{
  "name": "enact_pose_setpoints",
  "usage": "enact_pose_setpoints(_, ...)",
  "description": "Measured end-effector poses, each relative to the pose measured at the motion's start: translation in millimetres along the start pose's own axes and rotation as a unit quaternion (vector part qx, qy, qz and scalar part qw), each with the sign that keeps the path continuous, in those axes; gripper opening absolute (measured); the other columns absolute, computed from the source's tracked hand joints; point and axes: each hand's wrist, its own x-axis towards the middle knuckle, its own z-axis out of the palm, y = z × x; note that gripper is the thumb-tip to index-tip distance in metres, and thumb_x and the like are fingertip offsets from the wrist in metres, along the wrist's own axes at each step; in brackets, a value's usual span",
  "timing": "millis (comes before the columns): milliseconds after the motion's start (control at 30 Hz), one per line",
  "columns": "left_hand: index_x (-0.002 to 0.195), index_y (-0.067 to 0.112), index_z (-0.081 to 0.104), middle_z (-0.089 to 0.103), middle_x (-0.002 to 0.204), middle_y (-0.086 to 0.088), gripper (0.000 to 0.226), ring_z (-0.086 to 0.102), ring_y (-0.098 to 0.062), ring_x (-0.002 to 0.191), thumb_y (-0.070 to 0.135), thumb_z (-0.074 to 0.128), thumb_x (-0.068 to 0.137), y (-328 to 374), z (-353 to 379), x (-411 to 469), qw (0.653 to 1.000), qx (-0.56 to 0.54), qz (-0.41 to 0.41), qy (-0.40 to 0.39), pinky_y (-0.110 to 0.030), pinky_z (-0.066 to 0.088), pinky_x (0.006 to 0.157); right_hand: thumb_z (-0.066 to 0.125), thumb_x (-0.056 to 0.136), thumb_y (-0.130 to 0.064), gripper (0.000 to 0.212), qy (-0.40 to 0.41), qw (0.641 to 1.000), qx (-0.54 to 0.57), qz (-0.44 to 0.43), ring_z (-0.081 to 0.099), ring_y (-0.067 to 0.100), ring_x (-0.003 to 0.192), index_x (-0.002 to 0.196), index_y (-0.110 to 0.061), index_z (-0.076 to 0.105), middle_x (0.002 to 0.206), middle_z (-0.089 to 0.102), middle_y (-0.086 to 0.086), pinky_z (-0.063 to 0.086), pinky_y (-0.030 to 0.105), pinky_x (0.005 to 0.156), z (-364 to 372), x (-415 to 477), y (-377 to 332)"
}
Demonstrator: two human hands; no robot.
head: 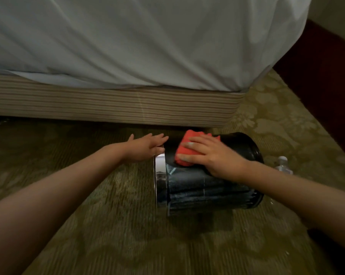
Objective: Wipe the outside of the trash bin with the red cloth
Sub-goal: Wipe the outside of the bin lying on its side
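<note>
A black trash bin (205, 191) lies on its side on the carpet, its shiny metal rim to the left and its base to the right. A folded red cloth (185, 149) lies on top of the bin's side. My right hand (211, 153) presses flat on the cloth with its fingers spread. At the rim's upper edge my left hand (147, 145) touches the bin with straight fingers.
A bed with a white sheet (147, 42) and a striped base (108, 104) runs just behind the bin. A clear plastic bottle (283, 165) lies on the patterned carpet (108, 225) to the bin's right. Dark wooden furniture (326, 80) stands at the far right.
</note>
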Motion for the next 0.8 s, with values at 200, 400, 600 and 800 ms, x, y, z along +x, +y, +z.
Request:
enact_pose_setpoints(200, 0.147, 0.033, 0.012, 0.005, 0.157, 0.011, 0.052, 0.0, -0.015, 0.145, 0.038, 0.031, 0.099, -3.6, 2.3, 5.1, 1.0, -0.002, 0.012, 0.01, -0.055, -0.005, 0.112, 0.067, 0.065, 0.005, 0.057, 0.026, 0.994, -0.063, 0.086, 0.062, 0.045, 0.099, 0.119, -0.01, 0.064, 0.112, 0.065, 0.022, 0.048, 0.061, 0.081, -12.8, -75.2, 41.0)
enact_pose_setpoints(400, 0.147, 0.032, 0.015, 0.006, 0.157, 0.011, 0.051, 0.006, -0.014, 0.144, 0.036, 0.033, 0.099, -2.3, 0.2, 8.8, 1.0, -0.018, -0.002, 0.013, -0.06, -0.002, 0.109, 0.076, 0.067, -0.006, 0.058, 0.063, 0.998, 0.003, 0.016, 0.058, 0.043, 0.108, 0.123, -0.016, 0.062, 0.119, 0.061, 0.022, 0.045, 0.057, 0.088, 11.9, 23.6, -24.6)
enact_pose_setpoints(600, 0.147, 0.034, 0.016, 0.008, 0.156, 0.012, 0.049, 0.003, -0.016, 0.145, 0.036, 0.031, 0.1, -5.7, 1.8, 12.0, 1.0, 0.002, -0.002, 0.016, -0.058, -0.01, 0.109, 0.079, 0.058, 0.007, 0.067, 0.014, 0.998, -0.01, 0.067, 0.062, 0.043, 0.102, 0.12, -0.01, 0.063, 0.115, 0.064, 0.023, 0.048, 0.059, 0.084, -6.9, -43.8, 31.5)
enact_pose_setpoints(800, 0.147, 0.034, 0.016, 0.008, 0.156, 0.012, 0.049, 0.005, -0.016, 0.145, 0.037, 0.03, 0.1, -2.7, -0.2, 11.9, 1.0, 0.006, -0.016, 0.019, -0.061, -0.011, 0.107, 0.057, 0.085, -0.009, 0.058, -0.027, 0.992, -0.002, 0.12, 0.044, 0.035, 0.127, 0.139, -0.023, 0.044, 0.138, 0.048, 0.018, 0.032, 0.048, 0.104, -0.6, 0.1, 4.2)
